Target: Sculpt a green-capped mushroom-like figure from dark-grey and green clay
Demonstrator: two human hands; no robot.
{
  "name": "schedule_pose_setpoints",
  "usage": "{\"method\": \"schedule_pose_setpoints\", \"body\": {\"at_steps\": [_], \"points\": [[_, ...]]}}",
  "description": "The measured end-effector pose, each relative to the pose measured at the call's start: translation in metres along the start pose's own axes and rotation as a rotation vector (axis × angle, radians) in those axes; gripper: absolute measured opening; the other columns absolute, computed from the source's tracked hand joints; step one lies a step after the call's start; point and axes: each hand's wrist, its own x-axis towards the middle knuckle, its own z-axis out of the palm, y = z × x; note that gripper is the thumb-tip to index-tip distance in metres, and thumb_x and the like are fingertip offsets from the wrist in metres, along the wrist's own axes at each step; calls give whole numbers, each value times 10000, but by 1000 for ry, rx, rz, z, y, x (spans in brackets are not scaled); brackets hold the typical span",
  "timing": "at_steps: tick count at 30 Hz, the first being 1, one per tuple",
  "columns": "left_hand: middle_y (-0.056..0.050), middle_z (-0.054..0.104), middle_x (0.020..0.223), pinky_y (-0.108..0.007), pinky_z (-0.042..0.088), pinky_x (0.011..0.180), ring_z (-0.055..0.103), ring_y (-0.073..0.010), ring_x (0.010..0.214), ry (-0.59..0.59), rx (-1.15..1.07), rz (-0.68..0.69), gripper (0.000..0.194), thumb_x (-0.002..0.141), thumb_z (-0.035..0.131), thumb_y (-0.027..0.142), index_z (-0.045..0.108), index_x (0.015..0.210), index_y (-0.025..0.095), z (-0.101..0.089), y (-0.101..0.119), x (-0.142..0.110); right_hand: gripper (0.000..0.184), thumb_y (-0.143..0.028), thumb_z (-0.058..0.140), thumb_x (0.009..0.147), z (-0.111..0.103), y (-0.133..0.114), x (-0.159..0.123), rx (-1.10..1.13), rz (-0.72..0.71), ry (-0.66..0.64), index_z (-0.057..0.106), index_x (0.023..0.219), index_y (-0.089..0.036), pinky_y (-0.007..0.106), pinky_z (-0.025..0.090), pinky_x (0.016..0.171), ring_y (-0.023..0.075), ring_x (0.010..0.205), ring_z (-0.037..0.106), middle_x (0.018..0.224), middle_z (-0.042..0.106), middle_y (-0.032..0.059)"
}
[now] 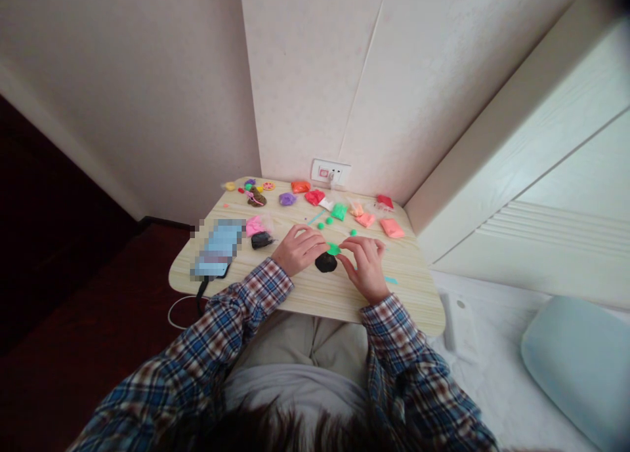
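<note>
A flattened piece of green modelling clay [333, 249] spans the gap between my hands, just above a round black clay lump [325, 263]. My left hand [299, 250] pinches its left edge with the fingertips. On the other side, the thumb and fingers of my right hand [365, 265] are closed on its right edge. Small green clay balls [321, 226] lie on the table behind my hands, one of them [353, 232] farther right. A green clay packet [338, 211] sits behind these.
Bags of coloured clay, such as a pink packet [254, 226], a black packet [261, 240] and a salmon packet [392, 227], line the small wooden table [295, 294]. A phone [219, 247] with a cable is at left. Behind stands a wall with a socket [331, 172].
</note>
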Motion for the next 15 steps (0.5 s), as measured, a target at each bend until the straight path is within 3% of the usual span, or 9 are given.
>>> {"method": "schedule_pose_setpoints", "body": {"at_steps": [10, 15], "points": [[-37, 690, 886, -360, 443, 843, 612, -168, 877, -14, 11, -91, 81, 872, 539, 175, 607, 914, 165, -1, -2, -3, 171, -281, 530, 886, -7, 5, -3, 6, 71, -88, 540, 1040, -206, 375, 277, 893, 203, 993, 559, 1046, 633, 69], [-66, 654, 886, -349, 468, 816, 593, -185, 883, -87, -96, -402, 157, 892, 461, 160, 612, 936, 153, -6, -7, 0, 153, -297, 513, 883, -16, 31, -12, 31, 295, -186, 590, 999, -234, 414, 261, 894, 234, 1034, 537, 1086, 609, 58]]}}
